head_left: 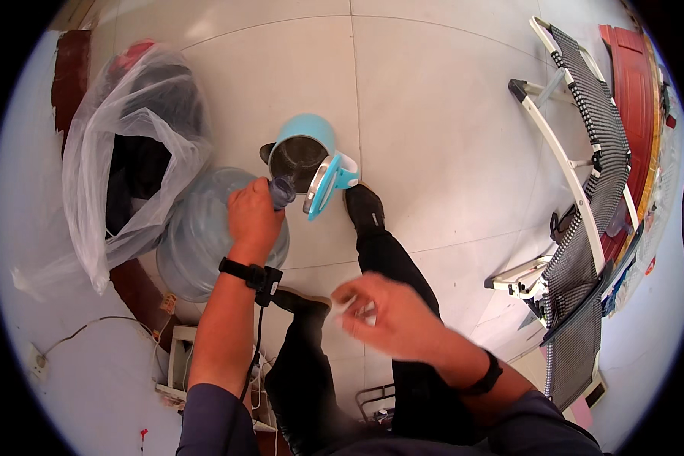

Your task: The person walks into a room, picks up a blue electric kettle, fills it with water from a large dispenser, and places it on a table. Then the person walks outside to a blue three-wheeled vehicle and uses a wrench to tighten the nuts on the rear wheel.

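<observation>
My left hand (256, 214) is closed around the neck of a large clear bluish water jug (194, 247). The jug's dark mouth (283, 192) points toward a light blue electric kettle (308, 129) on the floor. With its lid (323, 188) flipped up, the kettle shows its metal inside; the jug's mouth is beside the rim. I cannot tell whether water is flowing. My right hand (391, 315) hovers above my legs, fingers curled together and blurred. A small whitish spot shows between those fingers, too unclear to name.
A translucent plastic bag (140, 114) with dark contents stands left of the jug. At the right is a folding chair (585, 175) with a white frame and checked fabric. My shoe (365, 207) is close to the kettle. A cable (99, 321) runs along the left wall.
</observation>
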Demonstrator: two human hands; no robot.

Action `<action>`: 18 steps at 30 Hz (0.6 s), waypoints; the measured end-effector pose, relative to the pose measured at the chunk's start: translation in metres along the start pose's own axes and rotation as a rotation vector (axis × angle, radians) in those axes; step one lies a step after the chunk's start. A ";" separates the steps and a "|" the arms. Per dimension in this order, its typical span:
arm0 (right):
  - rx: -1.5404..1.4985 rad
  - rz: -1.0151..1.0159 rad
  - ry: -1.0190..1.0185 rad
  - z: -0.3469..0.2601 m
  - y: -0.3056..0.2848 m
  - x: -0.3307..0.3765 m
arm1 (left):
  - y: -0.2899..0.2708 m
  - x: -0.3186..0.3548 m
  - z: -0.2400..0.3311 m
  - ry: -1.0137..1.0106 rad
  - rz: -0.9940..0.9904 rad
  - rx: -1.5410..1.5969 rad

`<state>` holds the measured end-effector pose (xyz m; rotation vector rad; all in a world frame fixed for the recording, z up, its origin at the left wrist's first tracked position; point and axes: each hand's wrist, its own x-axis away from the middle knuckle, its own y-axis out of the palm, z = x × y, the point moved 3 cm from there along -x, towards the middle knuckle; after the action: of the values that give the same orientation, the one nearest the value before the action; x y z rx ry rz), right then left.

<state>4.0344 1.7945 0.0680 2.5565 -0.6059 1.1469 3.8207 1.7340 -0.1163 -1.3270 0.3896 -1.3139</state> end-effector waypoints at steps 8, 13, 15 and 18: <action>-0.397 -0.204 0.246 0.074 0.088 -0.004 | -0.001 0.000 0.000 0.005 0.011 -0.022; -0.399 -0.136 0.286 0.103 0.095 -0.021 | -0.002 -0.001 0.000 0.002 0.000 -0.032; -0.370 -0.120 0.300 0.103 0.089 -0.028 | 0.000 0.000 -0.001 -0.002 -0.004 -0.023; -0.434 -0.136 0.296 0.105 0.100 -0.032 | -0.001 0.000 -0.002 0.005 0.007 -0.025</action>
<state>4.0349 1.6727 -0.0169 1.9875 -0.5303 1.1671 3.8186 1.7329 -0.1165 -1.3421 0.4148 -1.3109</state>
